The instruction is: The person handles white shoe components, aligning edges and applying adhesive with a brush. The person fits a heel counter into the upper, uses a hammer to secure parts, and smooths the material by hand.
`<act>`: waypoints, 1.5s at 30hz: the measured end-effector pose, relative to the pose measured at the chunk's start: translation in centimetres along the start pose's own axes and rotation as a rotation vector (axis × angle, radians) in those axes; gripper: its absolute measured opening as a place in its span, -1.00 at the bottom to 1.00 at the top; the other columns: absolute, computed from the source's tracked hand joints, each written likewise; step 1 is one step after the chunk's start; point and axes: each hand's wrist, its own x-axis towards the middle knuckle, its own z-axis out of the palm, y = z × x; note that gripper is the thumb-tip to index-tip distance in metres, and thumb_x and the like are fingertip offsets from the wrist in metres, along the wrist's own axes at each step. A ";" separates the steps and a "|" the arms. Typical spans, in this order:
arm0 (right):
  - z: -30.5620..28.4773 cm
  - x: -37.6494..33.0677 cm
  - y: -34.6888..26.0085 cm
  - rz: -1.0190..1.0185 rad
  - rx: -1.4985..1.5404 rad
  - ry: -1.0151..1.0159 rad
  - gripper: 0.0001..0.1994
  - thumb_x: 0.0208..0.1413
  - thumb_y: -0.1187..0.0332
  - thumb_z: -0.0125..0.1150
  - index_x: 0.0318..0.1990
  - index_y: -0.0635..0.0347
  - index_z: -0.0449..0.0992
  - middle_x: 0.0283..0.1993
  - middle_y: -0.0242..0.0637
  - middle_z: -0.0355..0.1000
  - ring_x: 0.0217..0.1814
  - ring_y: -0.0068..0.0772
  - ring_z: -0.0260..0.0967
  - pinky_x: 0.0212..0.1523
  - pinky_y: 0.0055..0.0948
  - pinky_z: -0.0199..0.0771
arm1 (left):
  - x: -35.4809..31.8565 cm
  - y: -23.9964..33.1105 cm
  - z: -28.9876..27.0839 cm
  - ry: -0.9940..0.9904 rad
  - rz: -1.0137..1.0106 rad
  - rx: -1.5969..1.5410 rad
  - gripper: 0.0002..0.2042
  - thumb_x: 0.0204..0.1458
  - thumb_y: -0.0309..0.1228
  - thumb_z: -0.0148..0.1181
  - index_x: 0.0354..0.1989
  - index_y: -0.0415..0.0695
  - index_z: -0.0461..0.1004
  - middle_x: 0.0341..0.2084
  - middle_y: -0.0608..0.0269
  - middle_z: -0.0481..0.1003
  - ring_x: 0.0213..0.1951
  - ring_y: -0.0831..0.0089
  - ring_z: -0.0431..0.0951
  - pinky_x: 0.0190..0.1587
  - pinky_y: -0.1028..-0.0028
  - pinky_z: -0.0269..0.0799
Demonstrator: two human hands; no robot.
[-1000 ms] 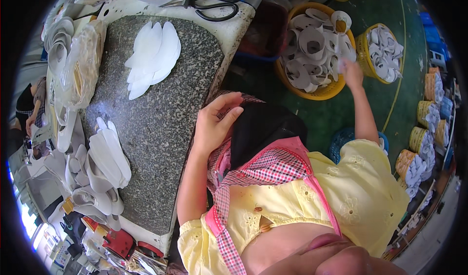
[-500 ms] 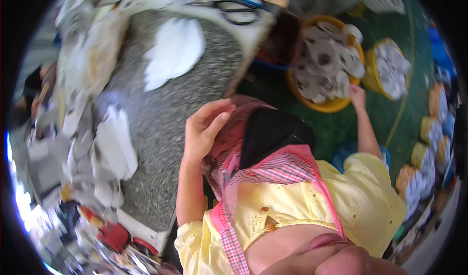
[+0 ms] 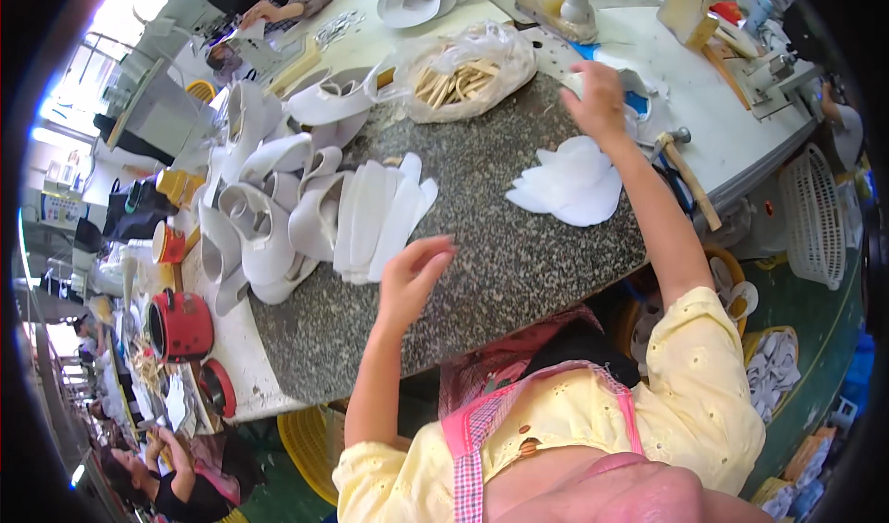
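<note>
My left hand (image 3: 414, 280) hovers above the near part of a speckled grey stone tabletop (image 3: 491, 273). Its fingers curve loosely, thumb apart, and nothing shows in them. Just beyond it lies a row of flat white elongated pieces (image 3: 380, 217), beside a heap of pale grey shoe uppers (image 3: 269, 226). My right hand (image 3: 597, 104) reaches to the far right side of the stone, fingers bent; something white shows between thumb and fingers, but its kind is unclear. White and blue material lies by that wrist. Below the right hand rests a fan of thin white pieces (image 3: 569, 185).
A plastic bag of wooden sticks (image 3: 463, 78) lies at the far edge. A hammer (image 3: 690, 180) is on the right, a red pot (image 3: 181, 326) on the left. A white basket (image 3: 815, 217) stands at far right. Other people work at the upper left and lower left.
The view has swung toward the tabletop. My right hand has moved from a yellow basket of white pieces on the floor up to the table's far right. My left hand is now over the stone.
</note>
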 end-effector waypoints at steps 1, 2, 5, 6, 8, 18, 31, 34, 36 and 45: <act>0.0 0.5 1.3 0.187 -0.148 0.020 -0.59 -0.29 0.28 0.27 -0.21 0.13 0.32 -0.18 -0.22 0.30 -0.05 -0.18 0.17 -0.10 -0.21 0.17 | -0.4 -0.7 -1.1 0.044 -0.022 -0.062 -0.79 -0.03 -0.51 0.06 -0.20 -0.30 0.41 -0.36 0.20 0.49 -0.26 0.53 0.47 -0.17 0.59 0.33; 0.2 0.5 3.1 0.340 -0.236 -0.036 -0.54 -0.27 0.24 0.27 -0.16 0.13 0.29 -0.11 -0.22 0.29 0.00 -0.20 0.14 -0.09 -0.19 0.16 | -0.3 -1.3 -1.6 0.032 -0.015 -0.072 -0.79 -0.03 -0.51 0.06 -0.20 -0.30 0.41 -0.36 0.20 0.49 -0.26 0.53 0.47 -0.17 0.59 0.33; 0.9 -0.2 5.6 0.503 -0.444 -0.199 -0.61 -0.25 0.23 0.26 -0.25 0.17 0.34 -0.18 -0.19 0.35 -0.08 -0.20 0.24 -0.09 -0.17 0.13 | 0.3 -2.1 -1.8 0.133 -0.107 -0.185 -0.81 -0.02 -0.52 0.04 -0.22 -0.30 0.42 -0.37 0.20 0.49 -0.28 0.54 0.47 -0.18 0.60 0.33; 0.8 0.2 6.2 0.517 -0.343 -0.258 -0.67 -0.23 0.25 0.25 -0.30 0.20 0.36 -0.26 -0.20 0.38 -0.17 -0.27 0.29 -0.12 -0.24 0.17 | 0.6 -2.0 -1.3 0.132 -0.111 -0.194 -0.81 -0.02 -0.52 0.04 -0.22 -0.30 0.42 -0.37 0.20 0.49 -0.28 0.54 0.47 -0.18 0.60 0.33; 0.1 1.4 7.6 0.527 -0.251 -0.322 -0.72 -0.20 0.28 0.24 -0.35 0.23 0.38 -0.34 -0.22 0.42 -0.25 -0.34 0.34 -0.16 -0.32 0.21 | 1.5 -1.1 -0.4 0.003 -0.067 -0.183 -0.81 -0.01 -0.51 0.04 -0.23 -0.30 0.41 -0.38 0.20 0.49 -0.27 0.54 0.46 -0.18 0.60 0.33; -5.6 2.4 2.1 0.118 0.841 -0.168 -0.79 -0.11 0.59 0.09 -0.23 0.33 0.41 -0.29 -0.37 0.39 -0.22 -0.61 0.24 -0.15 -0.64 0.18 | 1.9 -0.9 0.7 -0.122 -0.114 -0.217 -0.80 0.01 -0.47 0.03 -0.20 -0.28 0.40 -0.34 0.22 0.48 -0.27 0.58 0.45 -0.19 0.61 0.31; -8.0 1.1 -6.9 -0.357 0.880 -0.455 -0.85 -0.31 0.59 0.13 -0.46 0.27 0.38 -0.42 -0.30 0.34 -0.26 -0.30 0.23 -0.19 -0.46 0.19 | 1.6 2.3 0.4 0.273 0.593 0.472 -0.51 -0.22 -0.40 0.24 -0.03 -0.19 0.30 -0.14 0.18 0.39 -0.04 0.33 0.33 -0.06 0.38 0.26; -9.3 0.5 -9.0 -0.298 1.060 -0.736 -0.81 -0.33 0.50 0.17 -0.44 0.27 0.39 -0.43 -0.29 0.33 -0.25 -0.31 0.23 -0.19 -0.47 0.17 | 3.5 6.9 0.8 0.326 0.808 0.552 -0.46 -0.28 -0.37 0.29 -0.03 -0.17 0.31 -0.11 0.10 0.36 0.00 0.22 0.28 -0.03 0.33 0.23; -9.3 0.2 -10.0 -0.267 1.130 -0.819 -0.80 -0.28 0.42 0.16 -0.41 0.29 0.41 -0.44 -0.32 0.34 -0.31 -0.45 0.24 -0.27 -0.55 0.19 | 4.6 7.8 0.9 0.085 0.783 0.423 -0.48 -0.30 -0.29 0.31 -0.10 -0.20 0.35 -0.25 0.13 0.44 -0.14 0.24 0.38 -0.14 0.37 0.32; -8.1 -1.3 -11.9 0.291 1.378 -1.096 -0.82 -0.05 0.33 0.15 -0.43 0.30 0.42 -0.56 -0.51 0.32 -0.56 -0.81 0.17 -0.56 -0.76 0.16 | 4.0 4.4 1.0 -0.314 -0.053 -0.591 -0.77 -0.20 -0.42 0.26 -0.38 -0.21 0.38 -0.49 0.31 0.44 -0.45 0.61 0.42 -0.38 0.60 0.32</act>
